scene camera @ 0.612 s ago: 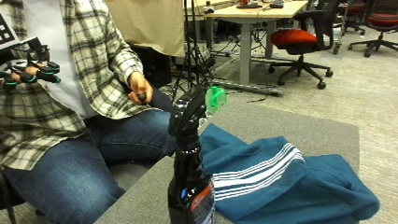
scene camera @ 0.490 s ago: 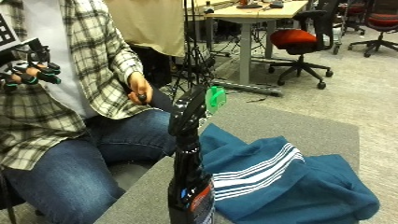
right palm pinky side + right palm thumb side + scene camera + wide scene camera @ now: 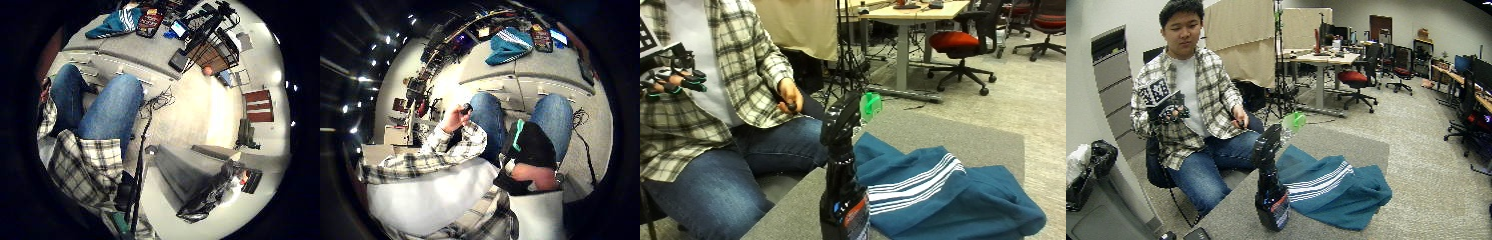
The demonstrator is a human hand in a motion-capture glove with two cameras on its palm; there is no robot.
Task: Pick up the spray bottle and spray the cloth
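The spray bottle (image 3: pixel 843 185) is standing upright on the grey table (image 3: pixel 933 132), near the edge closest to the camera, its black trigger head and green nozzle tip (image 3: pixel 870 105) sitting at the top. The teal cloth (image 3: pixel 943 192) with white stripes is lying in a loose heap just beside the bottle, touching or nearly touching its base, so it is probably placed there to catch the spray without the bottle needing to travel far. The person is sitting on a chair at the table's far side, and the gloved right hand (image 3: pixel 1167 113) is hanging up near the chest, well apart from both things; its fingers are looking loosely curled and are holding nothing. The bare hand (image 3: pixel 789 96) is resting above the lap, gripping 1 small dark object. To my eye the task has not started: the reach to the bottle is the first step. The table surface between the seated person and the bottle is showing grey and bare, giving open room for a straight approach, though the bottle is tall and narrow and standing near the table edge, so a sideways knock could tip it.
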